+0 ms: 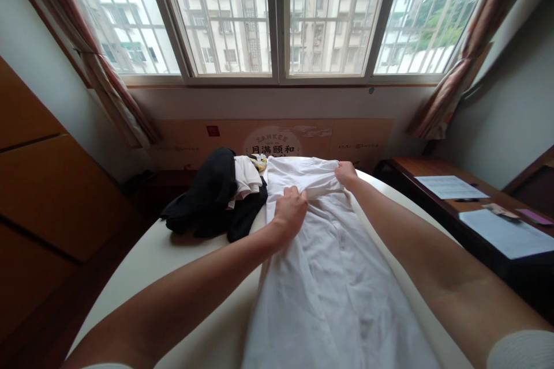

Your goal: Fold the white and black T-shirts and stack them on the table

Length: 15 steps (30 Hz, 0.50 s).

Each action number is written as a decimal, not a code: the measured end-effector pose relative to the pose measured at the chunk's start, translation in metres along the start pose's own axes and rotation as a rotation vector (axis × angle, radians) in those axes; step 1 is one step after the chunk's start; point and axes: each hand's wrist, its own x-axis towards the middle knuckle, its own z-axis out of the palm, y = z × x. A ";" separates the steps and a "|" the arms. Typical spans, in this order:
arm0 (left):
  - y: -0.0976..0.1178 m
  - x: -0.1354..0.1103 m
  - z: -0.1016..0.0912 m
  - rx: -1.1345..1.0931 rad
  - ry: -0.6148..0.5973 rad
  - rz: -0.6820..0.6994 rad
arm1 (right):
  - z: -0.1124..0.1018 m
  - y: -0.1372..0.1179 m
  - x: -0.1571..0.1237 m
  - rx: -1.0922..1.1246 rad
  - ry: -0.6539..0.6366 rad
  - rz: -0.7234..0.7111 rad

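A long white garment (333, 277) lies stretched over the pale tabletop, running from the far edge toward me, with loose creases along it. My left hand (291, 210) is closed on a pinch of its cloth near the upper middle, fingers curled. At the garment's far right corner, my right hand (346, 174) grips the edge, its fingertips partly hidden by the fabric. Left of the garment sits a heap of black clothing (203, 196), with a folded white cloth (247, 176) and a yellow-patterned piece (258, 161) on it.
The pale table (186, 294) has a curved edge. On the right, a dark wooden desk (402, 167) bears papers (452, 187) and a pen. Wooden cabinets (38, 184) stand at left. Beyond the table are a printed cardboard panel (182, 132), barred windows and curtains (454, 86).
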 end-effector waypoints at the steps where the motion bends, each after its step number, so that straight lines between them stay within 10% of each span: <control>1: 0.002 -0.006 -0.001 -0.020 -0.007 0.026 | -0.003 -0.001 0.000 -0.035 -0.002 0.006; 8: 0.008 -0.058 -0.011 -0.232 0.034 0.237 | -0.015 -0.018 -0.021 -0.263 0.006 -0.021; 15: 0.017 -0.193 0.022 -0.160 -0.002 0.607 | -0.026 -0.033 -0.132 -0.603 -0.070 -0.480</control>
